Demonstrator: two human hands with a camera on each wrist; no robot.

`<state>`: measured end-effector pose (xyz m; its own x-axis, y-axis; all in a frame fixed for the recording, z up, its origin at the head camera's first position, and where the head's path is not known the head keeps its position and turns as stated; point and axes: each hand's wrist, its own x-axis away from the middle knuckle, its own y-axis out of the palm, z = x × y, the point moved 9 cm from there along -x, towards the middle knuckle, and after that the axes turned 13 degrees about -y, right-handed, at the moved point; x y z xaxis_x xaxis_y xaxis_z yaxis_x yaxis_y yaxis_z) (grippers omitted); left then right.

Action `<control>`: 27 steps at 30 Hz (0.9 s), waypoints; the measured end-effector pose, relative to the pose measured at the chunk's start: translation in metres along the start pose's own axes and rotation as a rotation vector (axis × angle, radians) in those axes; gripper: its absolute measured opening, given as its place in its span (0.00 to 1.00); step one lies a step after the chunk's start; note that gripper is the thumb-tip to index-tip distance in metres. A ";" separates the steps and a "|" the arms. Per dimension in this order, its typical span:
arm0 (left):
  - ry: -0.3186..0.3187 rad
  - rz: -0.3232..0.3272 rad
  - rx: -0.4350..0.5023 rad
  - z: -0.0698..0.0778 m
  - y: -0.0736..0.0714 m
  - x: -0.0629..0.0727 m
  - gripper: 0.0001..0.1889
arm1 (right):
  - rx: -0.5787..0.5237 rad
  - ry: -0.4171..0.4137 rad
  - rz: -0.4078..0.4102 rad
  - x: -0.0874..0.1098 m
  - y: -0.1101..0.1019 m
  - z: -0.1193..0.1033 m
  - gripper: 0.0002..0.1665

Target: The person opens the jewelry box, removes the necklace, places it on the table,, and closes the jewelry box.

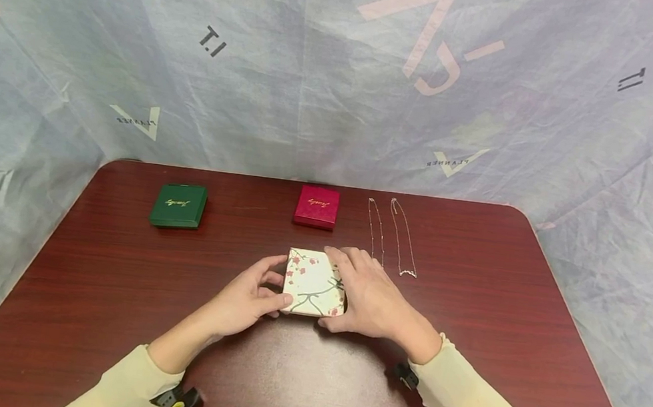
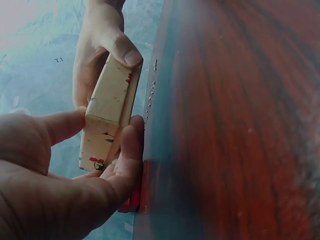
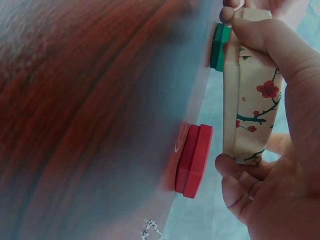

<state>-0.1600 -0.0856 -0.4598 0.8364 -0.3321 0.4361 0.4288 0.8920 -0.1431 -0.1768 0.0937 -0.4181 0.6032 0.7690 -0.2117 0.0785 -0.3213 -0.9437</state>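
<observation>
A square cream box (image 1: 311, 282) with a red blossom and dark branch pattern is held between both hands above the tabletop. My left hand (image 1: 249, 297) grips its left side, thumb at the near left corner. Around the right side curls my right hand (image 1: 373, 296), its thumb on the near edge and its fingers on the far edge. Seen edge-on in the right wrist view, the box (image 3: 257, 100) shows its lid seam, and the lid appears closed. In the left wrist view, the box (image 2: 112, 95) sits between thumb and fingers.
On the red-brown table (image 1: 80, 296), a green box (image 1: 178, 205) stands at the back left and a red box (image 1: 316, 207) at the back middle. Two thin necklaces, one with small beads (image 1: 377, 226) and one with a pendant bar (image 1: 408, 273), lie right of it. A grey printed cloth (image 1: 297, 93) hangs behind.
</observation>
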 end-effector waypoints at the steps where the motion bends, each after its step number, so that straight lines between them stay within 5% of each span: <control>1: -0.003 0.002 0.006 -0.001 0.000 -0.001 0.41 | -0.004 0.001 0.001 0.000 0.000 0.000 0.73; 11: -0.008 0.017 0.040 -0.003 -0.005 0.000 0.41 | -0.034 0.042 0.003 0.003 -0.003 0.001 0.79; 27: 0.002 0.058 0.061 -0.003 -0.025 0.005 0.39 | 0.031 -0.006 0.018 0.014 -0.011 -0.002 0.71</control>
<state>-0.1658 -0.1109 -0.4564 0.8599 -0.2798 0.4269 0.3578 0.9269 -0.1132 -0.1678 0.1076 -0.4103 0.5994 0.7666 -0.2305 0.0432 -0.3184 -0.9470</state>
